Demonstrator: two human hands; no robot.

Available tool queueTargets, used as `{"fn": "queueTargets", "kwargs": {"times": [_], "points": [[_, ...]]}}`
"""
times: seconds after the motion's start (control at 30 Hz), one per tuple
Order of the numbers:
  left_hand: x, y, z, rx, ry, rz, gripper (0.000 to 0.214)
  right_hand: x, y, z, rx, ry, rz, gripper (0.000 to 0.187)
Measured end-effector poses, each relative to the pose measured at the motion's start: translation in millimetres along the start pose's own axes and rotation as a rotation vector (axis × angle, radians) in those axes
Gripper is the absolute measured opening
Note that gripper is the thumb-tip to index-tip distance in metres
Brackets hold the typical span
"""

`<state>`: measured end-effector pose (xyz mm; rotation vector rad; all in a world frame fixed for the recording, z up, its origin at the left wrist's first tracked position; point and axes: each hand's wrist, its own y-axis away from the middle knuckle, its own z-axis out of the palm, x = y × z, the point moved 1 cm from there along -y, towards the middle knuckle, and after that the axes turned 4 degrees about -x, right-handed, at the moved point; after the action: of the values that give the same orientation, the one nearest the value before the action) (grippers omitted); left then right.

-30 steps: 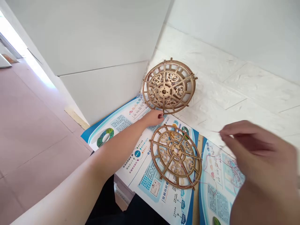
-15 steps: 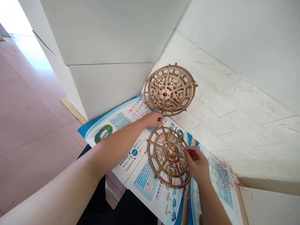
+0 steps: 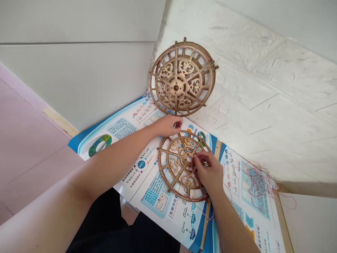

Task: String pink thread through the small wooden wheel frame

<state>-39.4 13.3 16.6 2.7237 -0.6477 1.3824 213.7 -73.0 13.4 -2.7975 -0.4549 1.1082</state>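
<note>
The right hand [image 3: 207, 174] pinches narrowly, its fingertips [image 3: 197, 162] closed on a thin red thread [image 3: 191, 175] at the hub of a flat round laser-cut wooden wheel [image 3: 187, 156]. The wheel lies face up on a blue-and-white printed poster [image 3: 126, 140], its axis pointing straight up. The left hand [image 3: 168, 125] sits curled just above the wheel's rim; its grip cannot be told. Beyond, a domed wooden frame [image 3: 182, 79] leans tilted against a white textured wall [image 3: 237, 52].
</note>
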Motion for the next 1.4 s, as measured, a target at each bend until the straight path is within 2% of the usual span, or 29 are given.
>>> {"fn": "queueTargets", "kwargs": {"times": [0.2, 0.33, 0.53, 0.77, 0.93, 1.07, 1.23, 1.4], "points": [[26, 6, 10.3, -0.261, 0.033, 0.102, 0.025, 0, 1, 0, 0.014, 0.029, -0.065, 0.014], [36, 10, 13.5, -0.353, 0.044, 0.085, 0.033, 2, 3, 0, 0.02, 0.076, -0.106, 0.014], [41, 12, 11.2, -0.404, 0.074, 0.033, 0.042, 4, 6, -1, 0.043, 0.115, -0.177, 0.025], [41, 13, 10.8, -0.407, 0.054, 0.037, 0.047, 3, 7, -1, 0.035, 0.137, -0.277, 0.026], [38, 12, 13.2, -0.406, 0.061, 0.067, 0.045, 2, 7, -2, 0.016, 0.168, -0.272, 0.034], [33, 10, 14.5, -0.353, 0.026, 0.071, 0.048, 1, 8, -3, 0.014, 0.167, -0.306, 0.04], [19, 4, 8.4, -0.119, -0.093, 0.051, 0.034, 2, 8, -3, 0.029, 0.182, -0.319, 0.04], [12, 5, 2.1, 0.017, -0.191, 0.054, 0.029, 4, 6, -2, 0.059, 0.208, -0.387, 0.043]]}}
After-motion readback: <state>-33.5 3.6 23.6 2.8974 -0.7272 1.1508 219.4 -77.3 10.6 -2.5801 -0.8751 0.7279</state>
